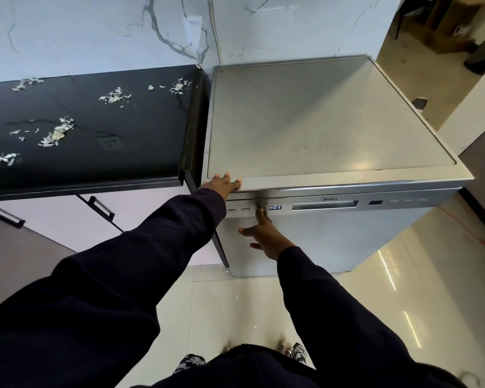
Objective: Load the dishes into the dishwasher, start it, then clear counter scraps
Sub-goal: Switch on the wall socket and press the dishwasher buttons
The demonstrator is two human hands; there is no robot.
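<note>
1. The dishwasher [333,225] is seen on the right side, just beside the black counter [95,163]. Its door is shut, so the dishes are probably already loaded, though the inside cannot be seen.
2. The little screen [275,207] on the front panel is lit, so the machine seems to be switched on. It is judged that the starting step is being done now.
3. The left hand [226,184] is laid flat on the near left corner of the dishwasher top, with fingers straight. Nothing is held in it.
4. The right hand [266,236] is placed against the front of the dishwasher, below the panel. One finger is stretched up onto a button [259,210] just left of the screen. The other fingers are spread out, and nothing is gripped.
5. The scraps [57,133] are not yet cleared. They are scattered in small pale piles over the counter, well to the left of both hands.
6. A few bits are also seen on the floor [235,301] near the dishwasher.
</note>
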